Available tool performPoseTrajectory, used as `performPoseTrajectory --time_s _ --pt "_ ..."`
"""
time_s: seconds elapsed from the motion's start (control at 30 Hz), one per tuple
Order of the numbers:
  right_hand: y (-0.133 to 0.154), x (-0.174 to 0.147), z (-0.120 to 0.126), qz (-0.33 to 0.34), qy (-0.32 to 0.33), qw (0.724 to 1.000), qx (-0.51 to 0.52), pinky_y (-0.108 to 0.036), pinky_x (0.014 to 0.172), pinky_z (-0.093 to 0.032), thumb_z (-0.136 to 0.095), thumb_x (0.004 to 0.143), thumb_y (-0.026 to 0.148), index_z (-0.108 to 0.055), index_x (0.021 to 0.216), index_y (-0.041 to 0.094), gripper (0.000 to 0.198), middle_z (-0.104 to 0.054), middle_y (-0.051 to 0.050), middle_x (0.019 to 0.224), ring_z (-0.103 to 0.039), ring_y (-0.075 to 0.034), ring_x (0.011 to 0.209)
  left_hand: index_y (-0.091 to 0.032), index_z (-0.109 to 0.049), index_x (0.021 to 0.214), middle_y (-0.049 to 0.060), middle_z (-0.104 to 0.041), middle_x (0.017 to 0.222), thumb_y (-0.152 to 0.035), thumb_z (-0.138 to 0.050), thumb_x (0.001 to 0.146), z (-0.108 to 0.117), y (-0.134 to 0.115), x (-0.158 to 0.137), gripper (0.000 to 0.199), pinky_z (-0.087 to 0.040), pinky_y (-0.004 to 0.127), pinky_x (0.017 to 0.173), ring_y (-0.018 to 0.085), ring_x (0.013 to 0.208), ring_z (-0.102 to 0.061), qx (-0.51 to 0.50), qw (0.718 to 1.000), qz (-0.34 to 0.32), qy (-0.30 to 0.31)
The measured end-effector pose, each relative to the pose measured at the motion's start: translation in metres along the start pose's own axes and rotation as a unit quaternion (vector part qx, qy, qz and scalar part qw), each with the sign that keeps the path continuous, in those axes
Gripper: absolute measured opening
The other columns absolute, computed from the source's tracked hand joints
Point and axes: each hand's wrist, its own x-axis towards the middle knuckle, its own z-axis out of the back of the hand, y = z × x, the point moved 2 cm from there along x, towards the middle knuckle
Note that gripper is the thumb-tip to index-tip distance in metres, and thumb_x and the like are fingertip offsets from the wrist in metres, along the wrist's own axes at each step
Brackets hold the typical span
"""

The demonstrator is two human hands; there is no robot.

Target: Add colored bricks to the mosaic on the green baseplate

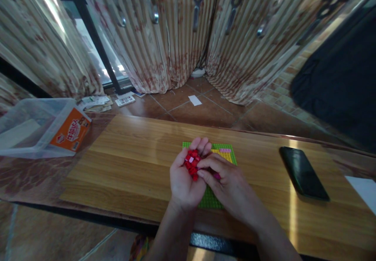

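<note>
My left hand point(188, 186) lies palm up with its fingers slightly cupped, carrying a small pile of red toy bricks point(192, 162). A pale pink piece point(191, 159) sits on top of the pile. Over the palm, my right hand point(227, 177) has thumb and forefinger pinched together at the pile's edge; what is between the tips is hidden. A magenta piece point(216, 176) shows beneath the right hand's curled fingers. Below both hands is a green studded baseplate point(210, 200), partly covered by them. On it are yellow bricks point(225, 156) and a pink brick point(225, 150).
A wooden board point(126, 167) lies under the baseplate. To the right rests a black phone point(304, 173), with white paper point(364, 190) beyond it. A clear plastic bin point(38, 108) with an orange label stands at the left. Curtains point(176, 38) hang behind.
</note>
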Motion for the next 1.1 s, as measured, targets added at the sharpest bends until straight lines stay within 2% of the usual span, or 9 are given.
performPoseTrajectory --time_s 0.23,0.33,0.43,0.53,0.67,0.77,0.87,1.03,1.1 --pt "-0.006 -0.001 0.004 -0.006 -0.062 0.998 0.012 -0.026 0.068 -0.049 -0.05 0.092 0.028 -0.064 0.088 0.022 0.016 -0.067 -0.001 0.083 -0.062 -0.014 0.074 -0.009 -0.069 0.093 0.011 -0.071 0.1 -0.024 -0.042 0.091 0.0 0.0 0.001 0.03 -0.05 0.028 0.092 0.017 0.096 -0.067 -0.032 0.999 0.005 -0.019" --pt "-0.017 -0.001 0.015 -0.036 -0.157 0.985 0.063 -0.025 0.062 -0.051 -0.054 0.09 0.032 -0.066 0.09 0.021 0.016 -0.069 -0.001 0.078 -0.064 -0.013 0.067 -0.009 -0.069 0.092 0.011 -0.071 0.096 -0.025 -0.044 0.09 0.002 -0.001 0.002 0.03 -0.051 0.03 0.091 0.017 0.093 -0.067 -0.05 0.999 0.001 -0.015" --pt "-0.031 -0.001 0.031 -0.08 -0.278 0.952 0.102 -0.026 0.059 -0.053 -0.06 0.085 0.032 -0.068 0.091 0.021 0.015 -0.07 0.0 0.071 -0.065 -0.013 0.063 -0.008 -0.069 0.091 0.012 -0.071 0.095 -0.025 -0.045 0.09 0.004 -0.002 0.004 0.03 -0.052 0.032 0.09 0.018 0.092 -0.067 -0.062 0.998 -0.009 -0.01" --pt "-0.044 -0.002 0.042 -0.105 -0.341 0.926 0.121 -0.028 0.06 -0.055 -0.066 0.079 0.03 -0.071 0.087 0.021 0.013 -0.07 0.0 0.07 -0.065 -0.013 0.062 -0.008 -0.069 0.091 0.012 -0.071 0.095 -0.025 -0.045 0.089 0.006 -0.002 0.005 0.029 -0.053 0.032 0.089 0.018 0.091 -0.067 -0.067 0.998 -0.009 -0.007" --pt "-0.055 -0.002 0.043 -0.103 -0.335 0.933 0.078 -0.032 0.069 -0.055 -0.067 0.078 0.03 -0.072 0.09 0.021 0.016 -0.072 -0.003 0.082 -0.067 -0.016 0.073 -0.008 -0.069 0.091 0.012 -0.071 0.095 -0.025 -0.046 0.089 0.007 -0.002 0.006 0.029 -0.053 0.032 0.089 0.018 0.091 -0.067 -0.069 0.998 -0.013 -0.003" --pt "-0.057 -0.001 0.039 -0.085 -0.293 0.952 0.028 -0.033 0.072 -0.055 -0.063 0.082 0.033 -0.07 0.093 0.021 0.018 -0.073 -0.004 0.088 -0.068 -0.018 0.079 -0.008 -0.069 0.091 0.012 -0.071 0.095 -0.025 -0.046 0.089 0.007 -0.002 0.006 0.029 -0.053 0.032 0.089 0.018 0.09 -0.067 -0.066 0.998 -0.015 -0.005" --pt "-0.058 0.001 0.035 -0.064 -0.253 0.965 -0.035 -0.034 0.072 -0.054 -0.058 0.086 0.034 -0.068 0.094 0.021 0.018 -0.072 -0.004 0.084 -0.067 -0.018 0.076 -0.008 -0.069 0.09 0.011 -0.071 0.094 -0.025 -0.045 0.089 0.007 -0.003 0.005 0.029 -0.052 0.032 0.088 0.017 0.089 -0.067 -0.062 0.998 -0.017 -0.006" --pt "-0.061 0.007 0.028 0.016 -0.239 0.966 -0.095 -0.04 0.085 -0.049 -0.055 0.089 0.029 -0.068 0.093 0.023 0.015 -0.069 -0.005 0.094 -0.063 -0.02 0.091 -0.009 -0.069 0.09 0.011 -0.071 0.093 -0.025 -0.045 0.09 0.006 -0.003 0.005 0.029 -0.052 0.032 0.088 0.017 0.089 -0.067 -0.057 0.998 -0.017 -0.005" --pt "-0.065 0.009 0.025 0.025 -0.24 0.966 -0.097 -0.042 0.091 -0.047 -0.055 0.089 0.03 -0.069 0.091 0.025 0.015 -0.066 -0.006 0.102 -0.06 -0.021 0.099 -0.008 -0.069 0.09 0.011 -0.071 0.092 -0.025 -0.045 0.09 0.005 -0.004 0.005 0.029 -0.052 0.032 0.088 0.017 0.089 -0.067 -0.058 0.998 -0.016 -0.007"
